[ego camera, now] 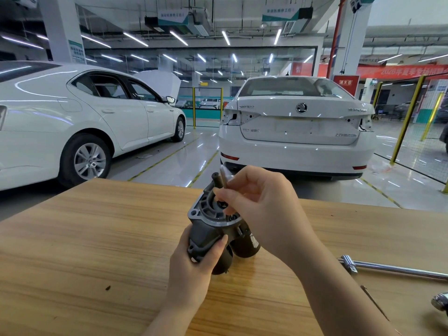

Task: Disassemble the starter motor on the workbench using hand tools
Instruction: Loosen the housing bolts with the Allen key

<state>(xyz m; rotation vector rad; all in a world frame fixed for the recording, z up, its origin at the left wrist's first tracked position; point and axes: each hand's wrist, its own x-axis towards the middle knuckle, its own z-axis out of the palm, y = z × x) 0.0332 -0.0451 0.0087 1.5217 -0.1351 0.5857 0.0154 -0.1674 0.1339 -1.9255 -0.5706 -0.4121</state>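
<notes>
Your left hand (191,267) is curling round the starter motor (206,231) (its sticker is too blurred to read), while your right hand (264,204) is pinching a slim tool (224,183) above it.

Red sign (345,83), right background: white panel reads "消火栓". Red banner (400,71) behind it: "2026年夏季" legible, remainder blurred. White car (298,146) seen from the rear: round winged-arrow Škoda emblem (301,108) at centre of the boot lid; chrome lettering at the lid's upper and lower corners is too blurred to read. Hanging ceiling sign (172,15) and second ceiling sign (278,11): Chinese characters, not legible. Label (253,240) on starter motor (208,236): too small to read.
</notes>
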